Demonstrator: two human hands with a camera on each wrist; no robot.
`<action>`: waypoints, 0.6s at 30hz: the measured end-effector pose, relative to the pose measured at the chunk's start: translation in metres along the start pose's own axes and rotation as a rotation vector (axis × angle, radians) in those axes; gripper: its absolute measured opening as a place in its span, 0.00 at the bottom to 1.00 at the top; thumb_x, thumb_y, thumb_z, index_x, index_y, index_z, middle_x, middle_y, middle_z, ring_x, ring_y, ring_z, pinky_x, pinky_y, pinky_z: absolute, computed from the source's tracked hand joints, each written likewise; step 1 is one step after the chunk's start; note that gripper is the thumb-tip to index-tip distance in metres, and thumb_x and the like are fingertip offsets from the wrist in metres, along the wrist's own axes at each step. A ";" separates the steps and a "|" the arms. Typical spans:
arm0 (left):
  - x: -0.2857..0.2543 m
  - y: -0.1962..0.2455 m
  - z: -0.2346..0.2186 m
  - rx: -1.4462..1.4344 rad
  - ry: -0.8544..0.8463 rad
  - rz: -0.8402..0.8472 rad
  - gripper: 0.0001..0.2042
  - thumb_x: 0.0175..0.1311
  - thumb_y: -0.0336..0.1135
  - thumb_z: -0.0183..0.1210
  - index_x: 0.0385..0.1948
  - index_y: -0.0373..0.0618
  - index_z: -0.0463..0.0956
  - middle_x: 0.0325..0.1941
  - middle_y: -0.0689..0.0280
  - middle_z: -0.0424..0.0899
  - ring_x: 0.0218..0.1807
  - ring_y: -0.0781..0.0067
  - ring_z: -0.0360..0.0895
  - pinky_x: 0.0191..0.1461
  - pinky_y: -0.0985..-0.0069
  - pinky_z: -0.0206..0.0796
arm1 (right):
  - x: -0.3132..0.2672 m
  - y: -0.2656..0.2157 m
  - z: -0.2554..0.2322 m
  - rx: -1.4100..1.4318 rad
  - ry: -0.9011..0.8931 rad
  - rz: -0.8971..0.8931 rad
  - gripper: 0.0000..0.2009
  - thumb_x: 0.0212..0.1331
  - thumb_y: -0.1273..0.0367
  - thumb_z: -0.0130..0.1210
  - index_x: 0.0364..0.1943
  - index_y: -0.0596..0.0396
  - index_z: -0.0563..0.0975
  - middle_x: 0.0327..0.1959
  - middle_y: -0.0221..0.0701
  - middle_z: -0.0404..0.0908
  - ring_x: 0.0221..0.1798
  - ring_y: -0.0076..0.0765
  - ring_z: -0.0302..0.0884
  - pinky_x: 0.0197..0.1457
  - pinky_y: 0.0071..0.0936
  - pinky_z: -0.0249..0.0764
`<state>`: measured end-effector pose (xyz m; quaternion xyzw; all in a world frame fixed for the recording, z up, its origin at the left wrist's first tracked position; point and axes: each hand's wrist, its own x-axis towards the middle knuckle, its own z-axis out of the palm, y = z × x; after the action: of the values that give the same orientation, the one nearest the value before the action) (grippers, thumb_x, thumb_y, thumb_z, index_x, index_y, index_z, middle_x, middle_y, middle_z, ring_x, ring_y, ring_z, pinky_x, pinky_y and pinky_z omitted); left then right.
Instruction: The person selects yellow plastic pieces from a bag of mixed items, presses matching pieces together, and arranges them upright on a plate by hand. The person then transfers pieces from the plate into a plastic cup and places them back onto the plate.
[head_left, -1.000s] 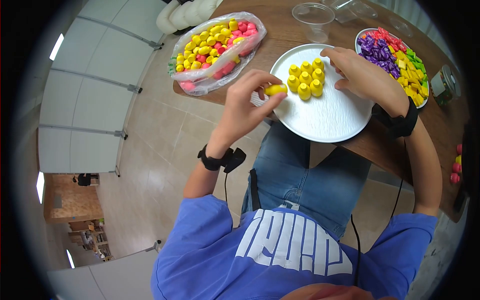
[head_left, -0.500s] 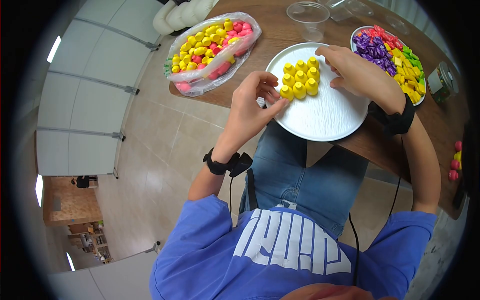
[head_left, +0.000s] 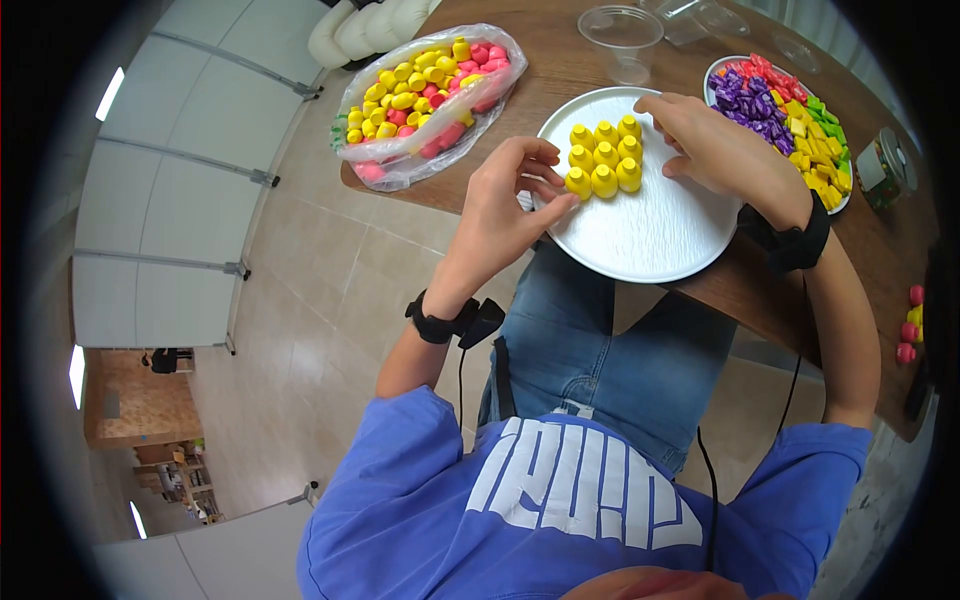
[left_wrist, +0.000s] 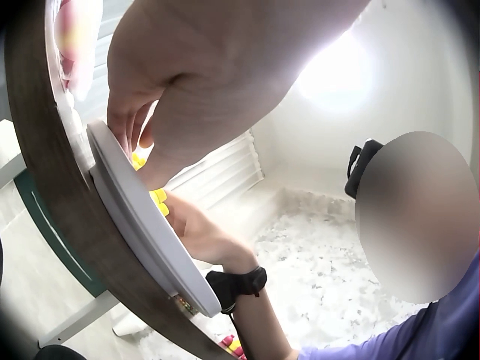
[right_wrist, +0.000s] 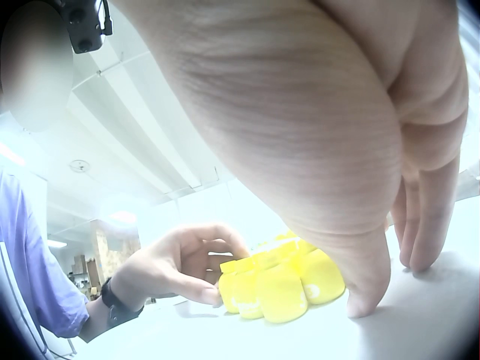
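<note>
Head view: two bare hands [head_left: 505, 205] [head_left: 708, 148] at nine yellow plastic bottle-shaped pieces [head_left: 605, 154].
The left hand's thumb and bent fingers stand apart at the near-left corner piece; whether they touch it, I cannot tell. The right hand's thumb and fingers are also apart, well clear of the pieces, its thumb above the plate. The pieces stand upright, three by three, on a round white textured plate [head_left: 650, 235], on a brown wooden table [head_left: 510, 100].
</note>
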<state>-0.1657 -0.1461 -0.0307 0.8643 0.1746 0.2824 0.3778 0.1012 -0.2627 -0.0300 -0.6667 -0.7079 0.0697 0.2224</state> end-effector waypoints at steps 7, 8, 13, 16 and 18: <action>0.001 -0.001 0.000 0.010 0.000 0.018 0.22 0.54 0.24 0.74 0.49 0.33 0.76 0.48 0.56 0.84 0.45 0.71 0.86 0.47 0.75 0.82 | 0.000 0.002 0.002 -0.006 0.001 0.000 0.31 0.51 0.81 0.69 0.62 0.58 0.70 0.51 0.42 0.79 0.57 0.49 0.78 0.61 0.40 0.75; 0.001 -0.002 -0.001 0.010 -0.001 0.018 0.22 0.54 0.24 0.74 0.49 0.33 0.76 0.48 0.56 0.84 0.45 0.71 0.86 0.47 0.75 0.82 | -0.001 0.001 0.001 -0.005 0.001 0.002 0.31 0.51 0.81 0.69 0.62 0.58 0.70 0.51 0.42 0.79 0.57 0.49 0.78 0.61 0.40 0.75; -0.001 -0.017 -0.020 0.073 0.067 0.067 0.22 0.55 0.29 0.76 0.49 0.35 0.77 0.48 0.58 0.84 0.45 0.70 0.86 0.48 0.74 0.81 | -0.003 -0.006 -0.005 -0.020 -0.019 0.017 0.30 0.54 0.80 0.67 0.62 0.58 0.70 0.53 0.41 0.78 0.57 0.47 0.78 0.62 0.38 0.75; 0.007 -0.041 -0.047 0.109 0.197 0.066 0.18 0.58 0.29 0.73 0.48 0.36 0.78 0.45 0.60 0.86 0.45 0.70 0.86 0.49 0.73 0.79 | -0.004 -0.005 -0.005 -0.014 -0.017 0.010 0.30 0.54 0.81 0.67 0.63 0.57 0.70 0.54 0.41 0.78 0.58 0.47 0.79 0.62 0.38 0.76; 0.015 -0.054 -0.072 0.202 0.345 0.047 0.15 0.60 0.29 0.71 0.45 0.36 0.79 0.43 0.60 0.87 0.44 0.70 0.86 0.49 0.73 0.79 | -0.004 -0.007 -0.006 -0.008 -0.022 0.013 0.30 0.54 0.81 0.67 0.63 0.57 0.70 0.54 0.41 0.78 0.57 0.46 0.79 0.63 0.37 0.76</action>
<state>-0.2032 -0.0630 -0.0263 0.8404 0.2443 0.4162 0.2468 0.0977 -0.2685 -0.0230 -0.6714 -0.7063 0.0758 0.2114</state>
